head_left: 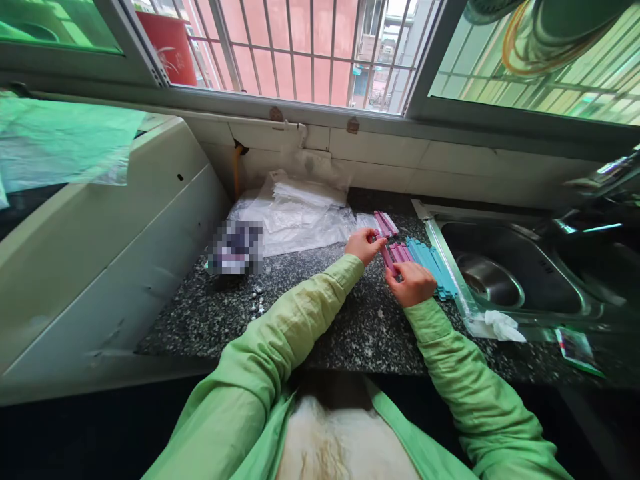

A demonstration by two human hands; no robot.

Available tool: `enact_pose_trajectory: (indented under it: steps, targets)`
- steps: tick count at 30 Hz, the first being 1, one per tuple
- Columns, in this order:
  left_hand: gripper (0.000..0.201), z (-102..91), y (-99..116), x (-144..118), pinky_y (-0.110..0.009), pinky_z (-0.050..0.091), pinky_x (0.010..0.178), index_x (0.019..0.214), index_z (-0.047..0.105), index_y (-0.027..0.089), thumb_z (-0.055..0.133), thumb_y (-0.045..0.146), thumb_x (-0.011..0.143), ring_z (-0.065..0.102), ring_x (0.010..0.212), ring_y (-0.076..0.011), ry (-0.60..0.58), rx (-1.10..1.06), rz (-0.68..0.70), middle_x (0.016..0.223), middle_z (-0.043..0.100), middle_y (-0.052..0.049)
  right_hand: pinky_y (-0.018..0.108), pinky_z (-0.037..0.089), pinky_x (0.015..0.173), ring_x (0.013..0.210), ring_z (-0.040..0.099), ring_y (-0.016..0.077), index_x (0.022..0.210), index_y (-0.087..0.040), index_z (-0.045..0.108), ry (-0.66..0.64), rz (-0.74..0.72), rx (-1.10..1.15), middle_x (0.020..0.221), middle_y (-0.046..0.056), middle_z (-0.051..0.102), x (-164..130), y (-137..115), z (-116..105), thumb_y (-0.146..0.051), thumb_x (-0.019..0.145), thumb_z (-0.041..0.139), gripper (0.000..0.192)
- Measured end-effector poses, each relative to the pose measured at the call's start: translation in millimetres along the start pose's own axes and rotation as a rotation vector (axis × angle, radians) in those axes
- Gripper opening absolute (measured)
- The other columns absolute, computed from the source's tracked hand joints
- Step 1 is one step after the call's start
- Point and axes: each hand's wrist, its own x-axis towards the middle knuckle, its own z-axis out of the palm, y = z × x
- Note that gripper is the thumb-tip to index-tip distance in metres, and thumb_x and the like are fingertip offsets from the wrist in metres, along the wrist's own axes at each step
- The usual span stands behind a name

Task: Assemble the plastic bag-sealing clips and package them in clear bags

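Observation:
My left hand [363, 245] and my right hand [411, 283] both grip one pink stick [388, 259] by its ends over a speckled dark countertop [325, 320]. More pink sticks [400, 251] lie beside it, and another small pink bundle [386, 223] sits farther back. A row of teal sticks [431, 263] lies just right of my right hand. Both arms wear light green sleeves.
Clear plastic bags [295, 213] are piled at the back of the counter. A steel sink [500, 273] is on the right, with a white crumpled tissue [500, 325] at its near edge. A blurred dark packet [236, 248] lies left. A white appliance [100, 253] stands at far left.

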Motion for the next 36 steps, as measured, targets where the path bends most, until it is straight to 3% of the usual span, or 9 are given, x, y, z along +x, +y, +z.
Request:
enact_pose_trajectory:
  steps: [10,18,25,32,36]
  targets:
    - [0.016,27.0,-2,11,-0.021,0.028,0.051,0.067,0.055,0.015,0.067,0.023,0.062,0.033,0.051,-0.0058,-0.055,-0.097,-0.035,0.054,0.039,0.007,0.028,0.033,0.056,0.056,0.052,0.0152,0.062,-0.019,0.06,-0.012,0.071,-0.01,0.056,0.002,0.059,1,11,-1,-0.028,0.074,0.054,0.016]
    - [0.022,41.4,-6,16,-0.022,0.033,0.055,0.074,0.063,0.014,0.069,0.03,0.06,0.04,0.054,-0.0075,-0.135,-0.049,-0.109,0.055,0.043,0.006,0.029,0.033,0.055,0.055,0.051,0.0164,0.061,-0.02,0.056,-0.07,0.171,-0.016,0.056,0.002,0.056,-2,17,-2,-0.028,0.074,0.053,0.016]
    - [0.024,51.6,-22,23,-0.025,0.038,0.064,0.072,0.068,0.015,0.07,0.035,0.059,0.045,0.062,-0.0112,-0.149,0.129,-0.007,0.063,0.048,0.001,0.028,0.03,0.052,0.053,0.05,0.0163,0.06,-0.019,0.056,-0.232,0.294,-0.029,0.056,0.003,0.057,0,19,-3,-0.028,0.07,0.055,0.013]
    - [0.025,49.0,-28,22,-0.029,0.04,0.07,0.074,0.069,0.016,0.066,0.038,0.063,0.05,0.071,-0.0165,-0.182,0.322,0.052,0.069,0.053,-0.004,0.028,0.028,0.05,0.053,0.052,0.0164,0.06,-0.018,0.059,-0.28,0.286,-0.058,0.058,0.006,0.062,-1,18,4,-0.03,0.069,0.056,0.015]
    - [0.027,45.4,-25,19,-0.031,0.04,0.075,0.077,0.069,0.015,0.063,0.039,0.066,0.052,0.078,-0.0199,-0.222,0.423,0.064,0.074,0.057,-0.007,0.028,0.028,0.05,0.054,0.055,0.0168,0.062,-0.017,0.062,-0.387,0.279,-0.11,0.06,0.008,0.064,-2,14,5,-0.032,0.07,0.056,0.018]
